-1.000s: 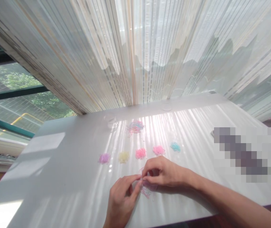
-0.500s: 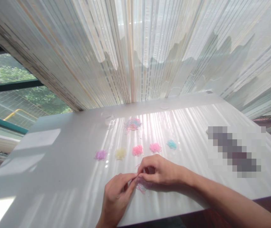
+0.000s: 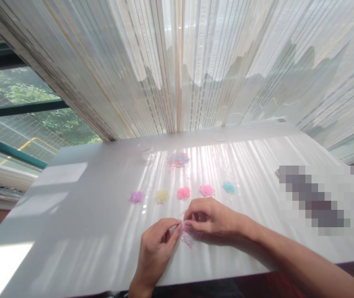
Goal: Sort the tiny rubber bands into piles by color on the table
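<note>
My left hand and my right hand meet with thumbs and forefingers pinched; what is between the fingertips is too small to make out. Under the fingertips lies a loose pile of mixed pink and purple thin loops. Beyond my hands is a row of small piles: purple, yellow, bright pink, light pink and teal. Farther back sits a larger mixed pile.
A clear container stands at the back of the white table, and a clear round lid lies near the back edge. A blurred-out object is on the right. Striped curtains hang behind; a window is at left.
The whole view has shifted, so the table and piles appear slightly farther right. My fingertips have parted a little, and more of the mixed pile beneath them shows.
</note>
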Demonstrator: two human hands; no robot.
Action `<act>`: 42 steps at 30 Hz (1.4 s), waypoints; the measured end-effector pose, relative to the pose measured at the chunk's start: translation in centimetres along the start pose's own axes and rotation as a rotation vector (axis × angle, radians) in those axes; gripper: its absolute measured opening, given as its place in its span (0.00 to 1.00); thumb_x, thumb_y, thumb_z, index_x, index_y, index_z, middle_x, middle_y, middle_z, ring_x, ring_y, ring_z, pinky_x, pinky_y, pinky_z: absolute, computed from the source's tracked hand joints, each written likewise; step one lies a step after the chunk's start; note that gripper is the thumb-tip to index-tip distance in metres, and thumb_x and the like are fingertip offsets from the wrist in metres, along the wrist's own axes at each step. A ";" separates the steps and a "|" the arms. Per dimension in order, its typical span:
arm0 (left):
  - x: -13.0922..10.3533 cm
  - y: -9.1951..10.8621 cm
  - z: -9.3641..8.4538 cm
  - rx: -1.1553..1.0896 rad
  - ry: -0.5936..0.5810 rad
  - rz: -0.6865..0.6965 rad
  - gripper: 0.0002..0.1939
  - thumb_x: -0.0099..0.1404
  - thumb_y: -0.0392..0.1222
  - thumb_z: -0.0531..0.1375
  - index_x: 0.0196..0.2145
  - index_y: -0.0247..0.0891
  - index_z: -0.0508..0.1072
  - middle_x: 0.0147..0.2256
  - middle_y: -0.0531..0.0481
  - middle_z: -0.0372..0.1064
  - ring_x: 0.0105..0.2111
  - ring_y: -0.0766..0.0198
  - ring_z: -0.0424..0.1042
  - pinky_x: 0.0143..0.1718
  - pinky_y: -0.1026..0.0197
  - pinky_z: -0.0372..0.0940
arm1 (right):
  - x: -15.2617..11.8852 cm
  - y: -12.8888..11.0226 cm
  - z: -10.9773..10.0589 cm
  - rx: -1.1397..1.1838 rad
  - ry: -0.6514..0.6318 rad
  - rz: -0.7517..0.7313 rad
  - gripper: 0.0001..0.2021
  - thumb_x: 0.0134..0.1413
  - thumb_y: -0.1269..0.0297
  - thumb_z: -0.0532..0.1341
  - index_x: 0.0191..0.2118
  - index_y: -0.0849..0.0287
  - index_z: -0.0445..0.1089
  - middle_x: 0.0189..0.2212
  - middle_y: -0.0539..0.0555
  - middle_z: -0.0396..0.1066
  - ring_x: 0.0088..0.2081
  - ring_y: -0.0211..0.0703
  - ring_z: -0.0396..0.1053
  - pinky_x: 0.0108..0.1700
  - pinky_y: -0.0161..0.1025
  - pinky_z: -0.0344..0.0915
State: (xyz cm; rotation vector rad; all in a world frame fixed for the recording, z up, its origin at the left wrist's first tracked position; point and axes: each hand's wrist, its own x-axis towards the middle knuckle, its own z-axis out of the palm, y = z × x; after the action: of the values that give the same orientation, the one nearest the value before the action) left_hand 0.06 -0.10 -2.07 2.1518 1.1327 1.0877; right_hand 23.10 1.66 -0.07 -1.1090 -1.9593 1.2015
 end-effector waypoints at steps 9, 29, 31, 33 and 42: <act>0.0 -0.1 0.1 -0.002 -0.002 -0.034 0.05 0.73 0.40 0.62 0.39 0.40 0.79 0.30 0.52 0.78 0.20 0.70 0.67 0.25 0.68 0.68 | 0.2 0.2 -0.6 -0.150 -0.002 -0.075 0.07 0.62 0.67 0.63 0.37 0.60 0.80 0.28 0.51 0.75 0.30 0.37 0.68 0.36 0.34 0.65; -0.1 -0.1 0.0 -0.035 -0.012 -0.058 0.03 0.72 0.37 0.64 0.40 0.41 0.79 0.30 0.55 0.77 0.21 0.71 0.67 0.26 0.70 0.66 | -0.2 0.2 0.1 -0.171 0.032 -0.174 0.07 0.62 0.66 0.65 0.42 0.60 0.80 0.30 0.52 0.76 0.31 0.38 0.71 0.34 0.33 0.66; -0.1 -0.1 0.1 -0.032 -0.012 -0.060 0.03 0.72 0.37 0.64 0.40 0.41 0.79 0.30 0.55 0.77 0.21 0.71 0.68 0.26 0.70 0.66 | -0.2 0.3 0.1 -0.166 0.036 -0.177 0.06 0.61 0.66 0.66 0.41 0.60 0.80 0.30 0.52 0.76 0.30 0.38 0.71 0.34 0.33 0.65; -0.2 -0.1 0.1 -0.027 -0.010 -0.057 0.03 0.72 0.37 0.63 0.40 0.41 0.79 0.30 0.55 0.77 0.21 0.71 0.68 0.26 0.70 0.66 | -0.2 0.4 0.1 -0.165 0.056 -0.193 0.06 0.61 0.65 0.67 0.40 0.60 0.80 0.29 0.52 0.76 0.30 0.38 0.70 0.33 0.33 0.65; -0.2 -0.1 0.1 -0.006 -0.022 -0.049 0.04 0.72 0.38 0.63 0.40 0.40 0.79 0.29 0.55 0.77 0.21 0.71 0.67 0.26 0.69 0.66 | -0.1 0.7 0.1 -0.173 0.108 -0.244 0.08 0.65 0.62 0.65 0.42 0.60 0.79 0.30 0.53 0.77 0.30 0.39 0.71 0.33 0.34 0.66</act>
State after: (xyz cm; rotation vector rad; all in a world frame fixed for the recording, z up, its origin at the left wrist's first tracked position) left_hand 0.03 -0.20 -2.24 2.1153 1.1640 1.0421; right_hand 23.33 1.74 -0.72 -0.9620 -2.0741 0.8408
